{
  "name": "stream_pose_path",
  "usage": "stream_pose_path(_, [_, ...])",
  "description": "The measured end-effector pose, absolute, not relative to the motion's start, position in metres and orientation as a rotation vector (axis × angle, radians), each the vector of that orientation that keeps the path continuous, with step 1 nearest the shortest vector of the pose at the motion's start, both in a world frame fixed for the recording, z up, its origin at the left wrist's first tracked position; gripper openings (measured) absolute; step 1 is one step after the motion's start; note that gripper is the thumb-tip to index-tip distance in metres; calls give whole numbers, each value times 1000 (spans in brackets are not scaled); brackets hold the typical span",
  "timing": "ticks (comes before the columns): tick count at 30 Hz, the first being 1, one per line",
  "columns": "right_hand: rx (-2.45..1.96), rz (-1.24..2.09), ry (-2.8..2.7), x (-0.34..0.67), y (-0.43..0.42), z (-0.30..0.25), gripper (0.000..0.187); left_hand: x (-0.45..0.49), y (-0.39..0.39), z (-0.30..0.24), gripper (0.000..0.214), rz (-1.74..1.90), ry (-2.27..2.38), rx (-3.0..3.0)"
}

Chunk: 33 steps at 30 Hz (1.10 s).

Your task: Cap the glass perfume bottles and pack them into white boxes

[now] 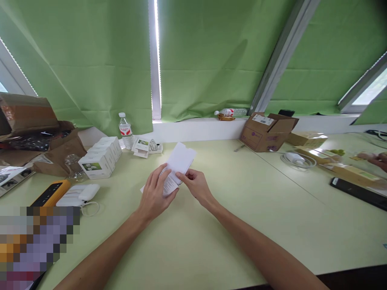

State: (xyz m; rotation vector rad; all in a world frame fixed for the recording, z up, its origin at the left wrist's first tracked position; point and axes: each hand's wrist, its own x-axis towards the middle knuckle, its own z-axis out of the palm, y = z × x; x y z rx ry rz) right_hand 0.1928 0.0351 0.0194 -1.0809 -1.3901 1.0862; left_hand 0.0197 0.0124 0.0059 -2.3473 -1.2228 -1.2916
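Observation:
Above the middle of the table, a flat white box (181, 155) with a notch in its far edge is tilted between my two hands. Small printed text covers its near part (169, 186); I cannot tell whether this is the box itself or a folded paper against it. My left hand (155, 189) is closed around the near left side, fingers bent over the top. From the right, my right hand (196, 184) pinches the box's edge, thumb on the upper face and fingers curled beneath. Beyond them lie an opened small white carton (141, 147) and a tray with a clear-wrapped item (155, 147).
Several white cartons (97, 163) stand in a row at left, near an upright water bottle (125, 131). A yellow-black power strip (50, 194) and white charger (81, 194) lie closer. A cardboard box (263, 133), coiled cable (298, 160) and black bar (358, 193) are at right, beside another person's hand (379, 160).

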Motion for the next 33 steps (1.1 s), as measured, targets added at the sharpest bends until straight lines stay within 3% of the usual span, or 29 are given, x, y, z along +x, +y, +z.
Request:
stream_pose_path(6, [-1090, 1108, -1406, 190, 29, 27, 41, 22, 11, 6, 77, -1428, -1461, -2279])
stream_pose_path(13, [-1116, 1121, -1416, 189, 27, 29, 42, 24, 13, 6, 91, -1299, -1651, -2207])
stream_pose_path(33, [-1022, 1092, -1416, 180, 16, 26, 42, 21, 16, 5, 84, -1397, -1628, -2181])
